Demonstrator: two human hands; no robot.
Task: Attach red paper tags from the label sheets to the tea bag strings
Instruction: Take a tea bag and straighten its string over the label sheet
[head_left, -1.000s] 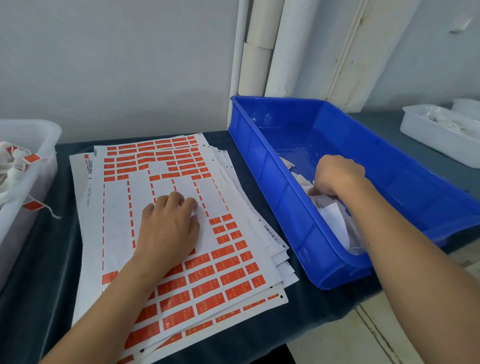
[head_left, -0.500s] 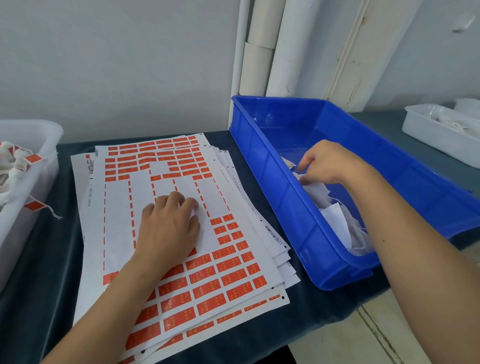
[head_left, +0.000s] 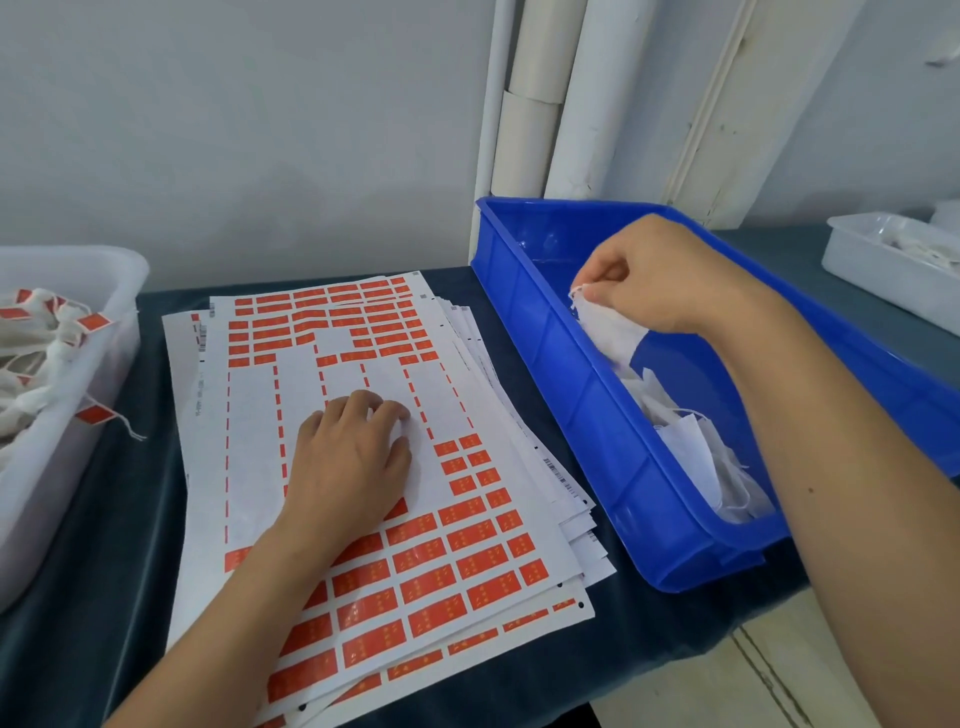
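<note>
A stack of white label sheets (head_left: 467, 525) with rows of red paper tags (head_left: 470, 535) lies on the dark table. My left hand (head_left: 348, 462) rests palm down on a bare part of the top sheet, its fingertips bent onto the paper. My right hand (head_left: 660, 280) is raised over the blue bin (head_left: 587, 415) and pinches the top of a white tea bag (head_left: 608, 327), which hangs from its fingers. Several more white tea bags (head_left: 696, 457) lie in the near end of the bin.
At the left stands a translucent white tub (head_left: 67, 447) of tea bags with red tags on their strings. A white tray (head_left: 893, 265) sits at the far right. White rolled tubes (head_left: 535, 104) lean against the wall behind the bin. The table's front edge drops to a tiled floor (head_left: 727, 675).
My right hand has come up out of the pile in the blue bin, lifting one white tea bag by its top. My left hand has stayed on the label sheet.
</note>
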